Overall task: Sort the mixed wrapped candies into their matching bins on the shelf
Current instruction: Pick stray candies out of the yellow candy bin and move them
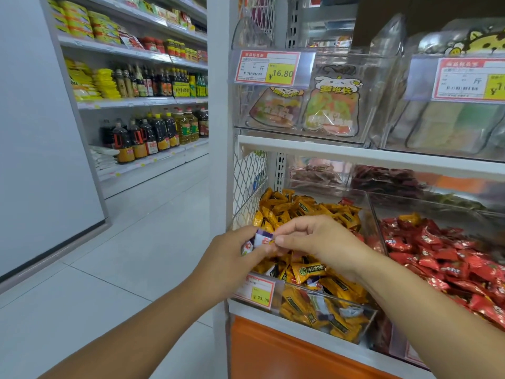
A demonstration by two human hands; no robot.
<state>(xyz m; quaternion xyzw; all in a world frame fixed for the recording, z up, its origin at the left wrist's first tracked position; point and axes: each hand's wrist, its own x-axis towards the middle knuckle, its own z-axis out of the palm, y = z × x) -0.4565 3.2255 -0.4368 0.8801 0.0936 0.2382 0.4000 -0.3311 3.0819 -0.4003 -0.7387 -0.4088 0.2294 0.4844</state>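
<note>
Left hand (229,261): fingers curled around a clutch of small white-and-purple wrapped candies (261,240), held in front of the shelf unit's left edge.
Right hand (319,239): at 3 o'clock of the left, knuckles up. Thumb and forefinger are closed together on the wrapper end of one candy in that clutch, so both hands touch the same bundle.

Directly behind and below the hands, 12 through 5 o'clock: a clear plastic bin (341,300) heaped with yellow-orange wrapped candies (303,212). A few stray white-and-purple pieces (314,283) lie among the yellow ones near the front rim. How many, I cannot tell.
At 6 o'clock of the left hand: a red-bordered price tag with a yellow panel reading 23.90 (258,291), fixed to the bin front.
At 3 o'clock of the yellow bin: red wrapped candies (442,253) fill the neighbouring compartment, touching the shared clear wall.
At 6 o'clock, under the bins: an orange panel (273,348).

At 12 o'clock: a white shelf board (355,155). On it stand clear bins holding cartoon-printed pouches of mixed sweets (330,108), with a tag reading 16.80 (269,68).
At 10 o'clock, well apart across the aisle: shelves of dark sauce and oil bottles (153,135).
</note>
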